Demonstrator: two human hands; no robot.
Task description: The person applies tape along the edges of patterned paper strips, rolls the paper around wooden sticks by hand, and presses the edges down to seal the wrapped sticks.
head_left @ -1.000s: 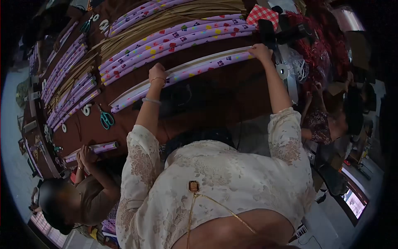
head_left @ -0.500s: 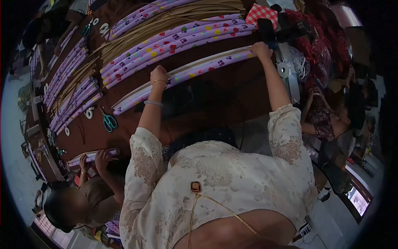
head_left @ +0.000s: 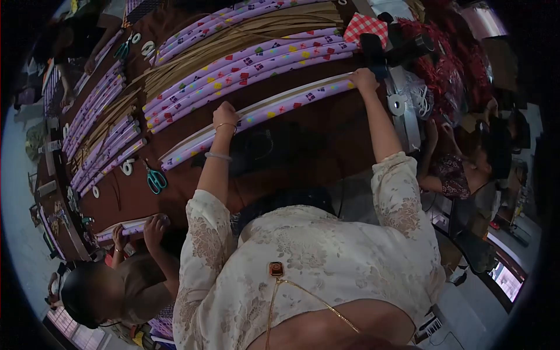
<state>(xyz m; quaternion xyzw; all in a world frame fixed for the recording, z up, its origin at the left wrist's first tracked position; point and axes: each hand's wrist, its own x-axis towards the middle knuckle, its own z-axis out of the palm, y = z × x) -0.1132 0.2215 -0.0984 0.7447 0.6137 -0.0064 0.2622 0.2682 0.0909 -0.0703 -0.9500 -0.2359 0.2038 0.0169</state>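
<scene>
A roll of purple wrapping paper (head_left: 280, 108) with printed gift boxes lies slantwise on the brown table before me. A brown strip with a white edge (head_left: 192, 137) runs along its far side. My left hand (head_left: 224, 115) is closed over the roll left of its middle, knuckles up. Its fingertips are hidden. At the roll's right end, my right hand (head_left: 364, 81) is closed on the paper and strip. Beyond the roll lie several finished-looking purple rolls (head_left: 245, 73) side by side, with brown strips (head_left: 227, 42) among them.
Teal-handled scissors (head_left: 156, 180) and a tape roll (head_left: 128, 167) lie to the left. Another tape roll (head_left: 396, 105), a dark phone-like object (head_left: 373, 53) and a red checked piece (head_left: 366, 29) are at right. A co-worker's hands (head_left: 153, 230) hold another roll at lower left.
My view has shifted slightly, so the table appears a little lower. Both hands keep their places on the roll. The co-worker's hand at lower left has moved a little to the right.
</scene>
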